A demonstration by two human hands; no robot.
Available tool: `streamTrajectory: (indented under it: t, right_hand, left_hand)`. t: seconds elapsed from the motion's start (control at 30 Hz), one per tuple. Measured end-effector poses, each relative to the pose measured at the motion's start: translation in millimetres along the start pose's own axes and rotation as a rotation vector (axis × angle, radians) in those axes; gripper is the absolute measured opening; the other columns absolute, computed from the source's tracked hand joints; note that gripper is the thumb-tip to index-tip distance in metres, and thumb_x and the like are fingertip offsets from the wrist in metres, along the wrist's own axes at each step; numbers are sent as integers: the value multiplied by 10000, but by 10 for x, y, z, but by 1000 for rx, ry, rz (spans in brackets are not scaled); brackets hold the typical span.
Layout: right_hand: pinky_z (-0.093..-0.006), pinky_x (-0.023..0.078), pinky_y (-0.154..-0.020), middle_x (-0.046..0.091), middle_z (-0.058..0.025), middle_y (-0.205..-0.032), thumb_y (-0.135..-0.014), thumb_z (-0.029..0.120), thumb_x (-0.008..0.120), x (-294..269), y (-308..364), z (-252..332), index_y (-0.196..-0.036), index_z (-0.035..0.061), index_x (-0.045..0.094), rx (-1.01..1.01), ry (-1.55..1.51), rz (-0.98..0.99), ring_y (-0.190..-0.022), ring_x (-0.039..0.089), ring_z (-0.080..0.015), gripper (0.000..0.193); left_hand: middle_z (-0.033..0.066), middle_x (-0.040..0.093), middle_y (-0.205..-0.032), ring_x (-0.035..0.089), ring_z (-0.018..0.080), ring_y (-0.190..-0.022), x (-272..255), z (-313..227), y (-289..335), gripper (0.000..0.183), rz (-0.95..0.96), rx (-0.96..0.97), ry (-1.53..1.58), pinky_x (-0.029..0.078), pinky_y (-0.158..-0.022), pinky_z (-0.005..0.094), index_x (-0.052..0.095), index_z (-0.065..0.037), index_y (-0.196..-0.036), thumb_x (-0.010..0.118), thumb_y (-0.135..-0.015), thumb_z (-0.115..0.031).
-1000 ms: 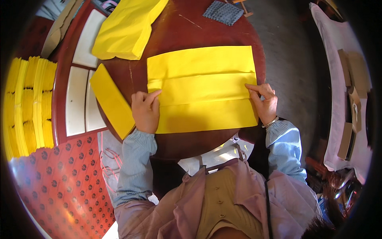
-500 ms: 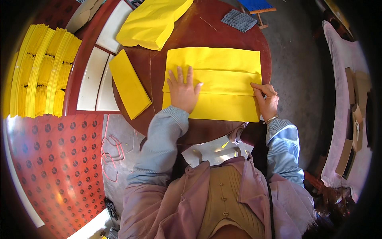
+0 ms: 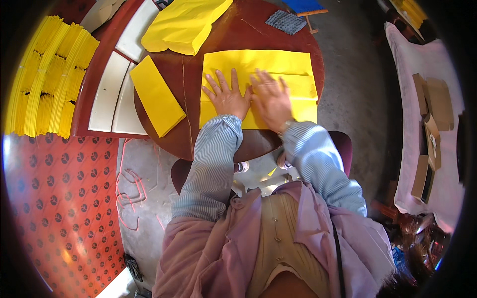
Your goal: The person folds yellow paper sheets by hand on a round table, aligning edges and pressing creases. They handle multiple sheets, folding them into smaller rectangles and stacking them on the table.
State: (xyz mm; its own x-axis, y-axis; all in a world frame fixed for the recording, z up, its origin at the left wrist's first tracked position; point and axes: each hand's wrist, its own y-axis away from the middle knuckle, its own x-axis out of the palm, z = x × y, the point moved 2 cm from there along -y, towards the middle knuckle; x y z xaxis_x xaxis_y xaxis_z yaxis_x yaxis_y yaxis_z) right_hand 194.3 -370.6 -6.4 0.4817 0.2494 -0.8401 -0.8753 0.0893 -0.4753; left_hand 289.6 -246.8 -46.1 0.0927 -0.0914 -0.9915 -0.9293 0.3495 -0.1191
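A wide yellow paper sheet (image 3: 238, 58) with folded layers lies on the round dark-red table (image 3: 171, 67). My left hand (image 3: 231, 99) rests flat on its left half, fingers spread. Close beside it my right hand (image 3: 273, 99) lies over the fold running across the sheet, fingers stretched out and a little blurred. Both hands hide part of the fold. Left of the sheet is a narrow folded yellow paper strip (image 3: 158, 97), set at a slant. Behind it lies a larger stack of yellow sheets (image 3: 184, 25).
Bundled yellow folded papers (image 3: 49, 79) stand at the far left beside a red-edged surface with white panels (image 3: 108, 92). A grey textured pad (image 3: 285, 22) lies at the table's far edge. Cardboard boxes (image 3: 431, 134) sit on a pale cloth at right. A pinkish cord (image 3: 131, 188) loops on the floor.
My right hand has left the sheet's right edge, where its fingers were pinched, and moved left beside my left hand, fingers now stretched. My left hand stays on the sheet. The view has shifted slightly.
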Motion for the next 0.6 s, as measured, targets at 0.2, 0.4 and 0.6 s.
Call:
streamTrajectory:
  t: [0.2,0.4,0.6]
  right_hand:
    - [-515,152,-1313,288,-2,-1752,-1125,394,429,351,100,-250,-1672,198,326,137,277,244,-1624,231,-188,590]
    - [-515,113,-1325,258,-2,-1762,-1132,423,380,19,357,-784,-1686,236,285,253,322,278,-1632,202,-217,593]
    - [-513,88,-1333,230,0,-1769,-1137,441,333,7,348,-793,-1687,241,278,279,332,331,-1642,157,-227,587]
  left_hand:
    - [174,99,-1781,-11,398,-1645,-76,164,-35,775,97,51,55,-22,-1283,652,163,-246,-1716,355,-1078,-641]
    - [118,90,-1791,14,276,-1659,-86,554,-83,762,95,108,77,14,-1322,546,153,-175,-1716,334,-1101,-586]
    - [127,115,-1787,26,282,-1659,-75,590,-68,739,63,116,165,23,-1322,547,192,-164,-1710,348,-1104,-557]
